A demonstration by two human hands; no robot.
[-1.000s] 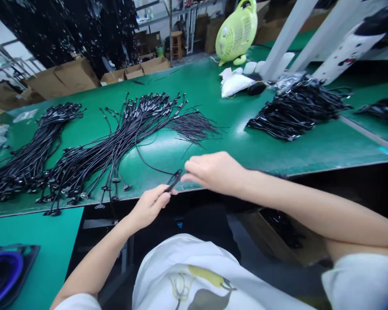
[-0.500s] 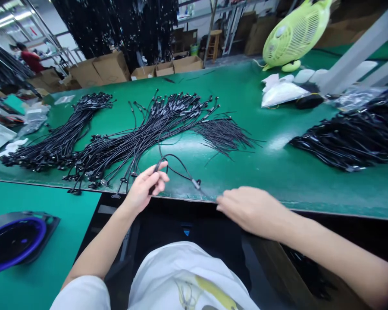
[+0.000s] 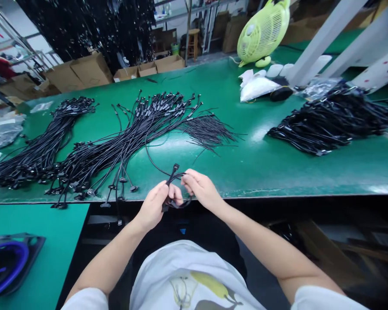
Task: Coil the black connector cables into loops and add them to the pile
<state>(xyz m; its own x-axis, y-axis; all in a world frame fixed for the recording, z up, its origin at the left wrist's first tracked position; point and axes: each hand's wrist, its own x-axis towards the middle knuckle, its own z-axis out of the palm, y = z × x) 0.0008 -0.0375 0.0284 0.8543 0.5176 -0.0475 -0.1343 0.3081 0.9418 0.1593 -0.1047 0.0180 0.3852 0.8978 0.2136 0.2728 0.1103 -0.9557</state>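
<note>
At the front edge of the long green worktable, the person's left hand gripped a thin black cable wound into a loose coil, a small black connector sticking up from it. The right hand had its fingers closed on the coil's other side. Past the far edge I saw brown cardboard boxes, at least four, their insides hidden from me. Another brown cardboard box sat under the table on the right, too dim inside to make out. A crumpled clear plastic bag lay far left; a white plastic packet lay near the pale green fan. I counted one fan, two long bundles of black cables, one heap of short black strands and one thick black pile at right; the single cables were too many to count.
</note>
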